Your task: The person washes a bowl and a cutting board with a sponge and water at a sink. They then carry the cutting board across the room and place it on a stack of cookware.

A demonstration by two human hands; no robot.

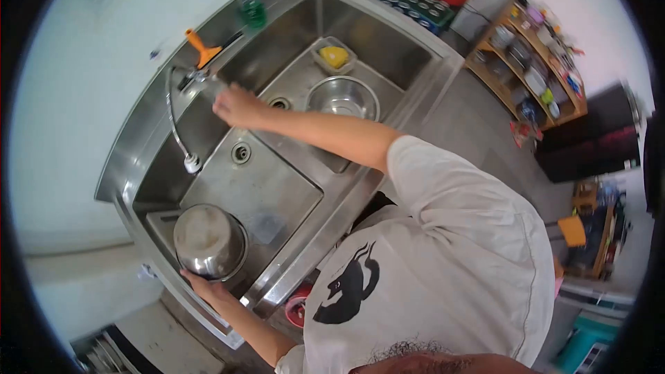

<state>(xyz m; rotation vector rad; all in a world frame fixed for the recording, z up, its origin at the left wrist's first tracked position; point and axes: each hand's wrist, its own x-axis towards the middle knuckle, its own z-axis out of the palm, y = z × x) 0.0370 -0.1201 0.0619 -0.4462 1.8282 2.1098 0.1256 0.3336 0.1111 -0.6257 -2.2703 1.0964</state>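
My left hand [201, 287] grips the lower edge of a steel pot [208, 232], whose dull base faces up toward me in the left sink basin [277, 180]. My right hand [239, 106] is closed and slightly blurred, just beside the tap [197, 76]. I cannot tell what, if anything, its fingers hold. From the tap a flexible hose spout [174, 114] curves over the left basin, ending in a white nozzle [192, 163] above the basin floor near a drain [241, 153].
In the right basin sit a steel bowl [343, 97] and a clear tray with a yellow sponge [334, 57]. An orange-handled scraper [202, 48] and a bottle of green liquid [251, 3] stand along the back ledge. A wooden shelf [530, 62] is off to the right.
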